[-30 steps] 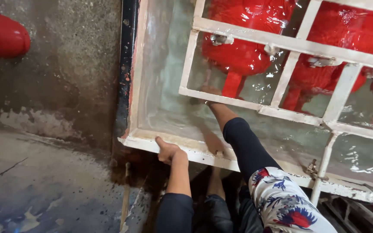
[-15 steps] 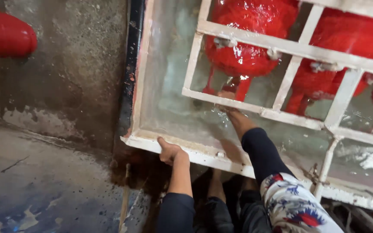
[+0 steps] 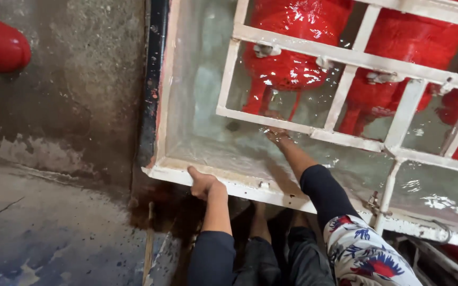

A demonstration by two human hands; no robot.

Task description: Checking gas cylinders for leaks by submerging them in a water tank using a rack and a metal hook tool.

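Grip: your left hand [image 3: 203, 182] is curled over the near rim of the water tank [image 3: 170, 172], fingers closed on the edge, bracing you. Your right hand [image 3: 275, 126] is under the water, reaching up toward the base of the nearest red cylinder [image 3: 287, 63]; ripples blur it, so you can't tell whether its fingers are open or closed on anything.
Change: a second ago that right hand sat lower and nearer the rim; now it has pushed further up the frame, to the bar of the white metal grid [image 3: 345, 58]. The left hand hasn't budged.
Meaning: you look to be working at the cylinder's underside, and the reach is nearly complete.
Cylinder: upper middle of the frame, submerged behind the grid, glossy red, rounded, on narrow legs.
Grid: painted white bars, chipped, rusty at the joints.
Tank: pale, worn walls, flaking rim, murky greenish water.
Floor [image 3: 49, 228]: left side, damp stained concrete, rough and blotchy.
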